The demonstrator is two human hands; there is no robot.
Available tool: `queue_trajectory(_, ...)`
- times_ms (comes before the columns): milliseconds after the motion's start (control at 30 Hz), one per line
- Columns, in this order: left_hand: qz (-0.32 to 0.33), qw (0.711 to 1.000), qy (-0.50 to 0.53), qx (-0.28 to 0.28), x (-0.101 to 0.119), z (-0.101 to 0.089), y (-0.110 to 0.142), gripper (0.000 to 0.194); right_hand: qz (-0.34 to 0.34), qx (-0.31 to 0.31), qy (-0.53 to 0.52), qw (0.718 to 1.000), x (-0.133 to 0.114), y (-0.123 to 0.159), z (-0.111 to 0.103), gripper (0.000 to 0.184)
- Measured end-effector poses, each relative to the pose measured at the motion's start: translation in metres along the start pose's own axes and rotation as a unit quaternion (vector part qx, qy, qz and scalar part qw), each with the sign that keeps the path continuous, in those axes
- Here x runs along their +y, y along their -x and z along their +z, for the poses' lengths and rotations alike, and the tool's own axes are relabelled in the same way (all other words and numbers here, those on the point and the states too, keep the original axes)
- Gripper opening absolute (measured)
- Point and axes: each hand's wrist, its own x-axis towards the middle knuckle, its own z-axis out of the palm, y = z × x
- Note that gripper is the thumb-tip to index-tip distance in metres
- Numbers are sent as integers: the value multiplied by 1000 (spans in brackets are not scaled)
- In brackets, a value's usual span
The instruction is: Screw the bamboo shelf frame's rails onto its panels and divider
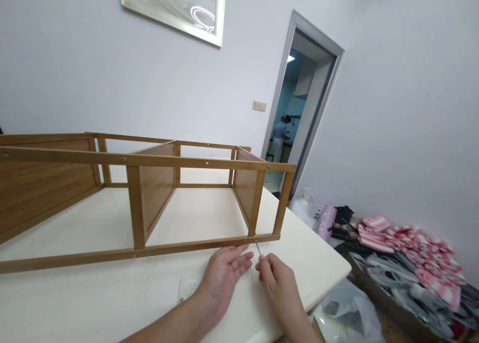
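A bamboo shelf frame (149, 183) lies on its side on the white table (93, 293). My left hand (224, 270) lies flat on the table, fingers stretched out, fingertips against the frame's lower front rail (179, 248). My right hand (275, 278) is closed in a pinch on a thin metal tool (258, 248), like a hex key, whose tip points at the rail near the frame's right end.
A small clear plastic bag (187, 285) lies on the table by my left wrist. Right of the table, a heap of pink-striped cloths (404, 243) and bags sits on a lower surface. An open doorway (299, 118) behind shows a person far off.
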Motion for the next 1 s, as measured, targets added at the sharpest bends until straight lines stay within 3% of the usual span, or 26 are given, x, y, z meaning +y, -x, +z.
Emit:
queue_trajectory(167, -2, 1000, -2, 4, 1, 2, 2, 12, 76, -27, -110, 991, -3, -1, 0, 38)
queue_trajectory(367, 0, 1000, -2, -9, -2, -1, -1, 8, 133, -55, -149, 978, 0, -1, 1, 37)
queue_trajectory(533, 3, 1000, -4, -9, -2, -3, -2, 9, 116, -34, -185, 975, 6, -2, 4, 31)
queue_trajectory(733, 1, 1000, 0, -7, 1, 0, 1, 11, 58, -19, -213, 975, 0, 1, 2, 41)
queue_trajectory(867, 6, 1000, -3, -14, 1, -2, 1, 9, 11, -5, -152, 988, 1, 6, 3, 29)
queue_trajectory(1000, 7, 1000, -4, -18, -1, -5, -2, 7, -92, 49, -34, 994, 0, 7, 4, 21)
